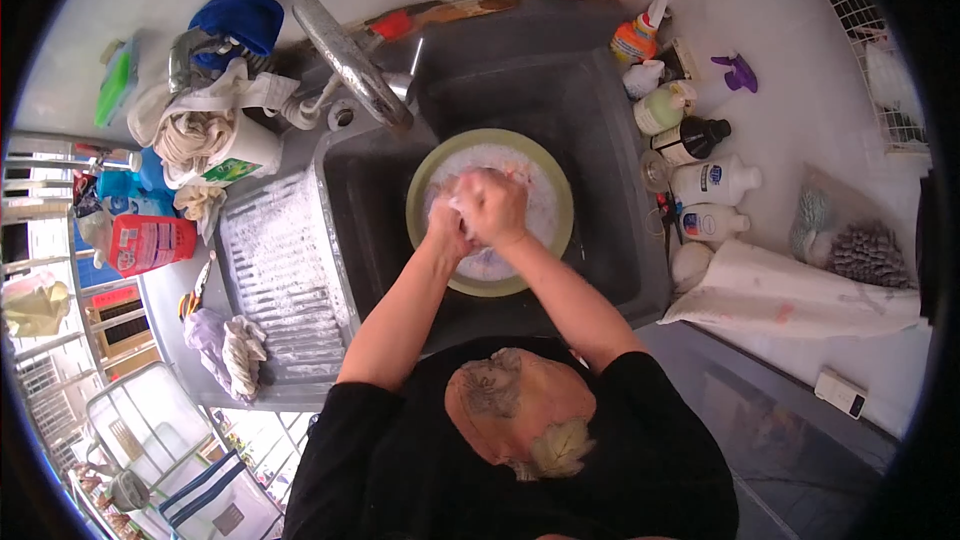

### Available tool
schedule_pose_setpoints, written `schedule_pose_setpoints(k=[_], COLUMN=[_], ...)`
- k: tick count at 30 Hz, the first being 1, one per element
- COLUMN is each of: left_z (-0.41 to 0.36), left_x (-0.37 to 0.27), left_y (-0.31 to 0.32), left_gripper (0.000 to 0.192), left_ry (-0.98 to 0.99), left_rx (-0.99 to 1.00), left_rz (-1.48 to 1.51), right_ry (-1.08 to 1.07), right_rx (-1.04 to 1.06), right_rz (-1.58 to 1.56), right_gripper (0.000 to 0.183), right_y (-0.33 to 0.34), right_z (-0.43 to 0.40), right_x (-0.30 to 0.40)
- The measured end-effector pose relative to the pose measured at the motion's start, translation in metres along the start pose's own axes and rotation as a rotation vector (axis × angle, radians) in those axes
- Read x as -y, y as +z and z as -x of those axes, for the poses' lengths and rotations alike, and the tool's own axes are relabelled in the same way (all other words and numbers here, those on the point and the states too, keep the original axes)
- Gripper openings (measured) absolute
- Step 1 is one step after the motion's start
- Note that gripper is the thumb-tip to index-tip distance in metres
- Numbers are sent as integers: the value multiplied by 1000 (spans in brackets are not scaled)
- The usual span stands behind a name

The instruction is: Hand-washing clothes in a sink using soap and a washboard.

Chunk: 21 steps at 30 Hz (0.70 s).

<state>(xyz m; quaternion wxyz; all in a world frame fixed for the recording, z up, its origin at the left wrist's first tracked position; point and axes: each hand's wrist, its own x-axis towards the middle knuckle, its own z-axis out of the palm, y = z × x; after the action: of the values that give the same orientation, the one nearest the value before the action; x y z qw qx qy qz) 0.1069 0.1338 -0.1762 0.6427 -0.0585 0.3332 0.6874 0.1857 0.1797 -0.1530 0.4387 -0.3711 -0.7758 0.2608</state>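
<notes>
A yellow-green basin [564, 229] of sudsy water sits in the dark grey sink [611, 240]. Over its middle, my left hand [447, 225] and my right hand [493, 204] are pressed together, fingers closed around a wet, foam-covered cloth [459, 202]. Most of that cloth is hidden by the hands and lather. Patches of pink and orange show through the foam [525, 172] beyond my right hand; what they belong to is unclear. To the left, thick suds cover the ribbed washboard surface [281, 277] of the sink.
A chrome faucet [352, 64] reaches over the sink's back left. Several bottles [682, 139] line the right edge, near a white cloth [787, 292]. On the left stand a white bucket [255, 150] stuffed with rags, a red jug [154, 244], scissors [196, 289] and crumpled cloths [225, 352].
</notes>
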Motion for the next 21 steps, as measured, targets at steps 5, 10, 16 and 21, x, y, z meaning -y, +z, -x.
schedule_pose_setpoints(k=[5, 10, 16, 21], left_z=[17, 21, 16, 16], left_x=[-29, -36, -60, -45], left_y=[3, 7, -7, -32], left_gripper=[38, 48, 45, 52], left_ry=[-406, -226, -145, -155], left_rx=[-99, 24, 72, -214], left_rz=[-394, -244, -296, -416], right_ry=[490, 1152, 1123, 828], right_rx=[497, 461, 203, 178], right_rz=[-54, -1377, -1615, -879], right_gripper=[19, 52, 48, 28], right_y=[-22, -28, -16, -33], right_z=[-15, 15, 37, 1], right_x=[-74, -91, -64, -43])
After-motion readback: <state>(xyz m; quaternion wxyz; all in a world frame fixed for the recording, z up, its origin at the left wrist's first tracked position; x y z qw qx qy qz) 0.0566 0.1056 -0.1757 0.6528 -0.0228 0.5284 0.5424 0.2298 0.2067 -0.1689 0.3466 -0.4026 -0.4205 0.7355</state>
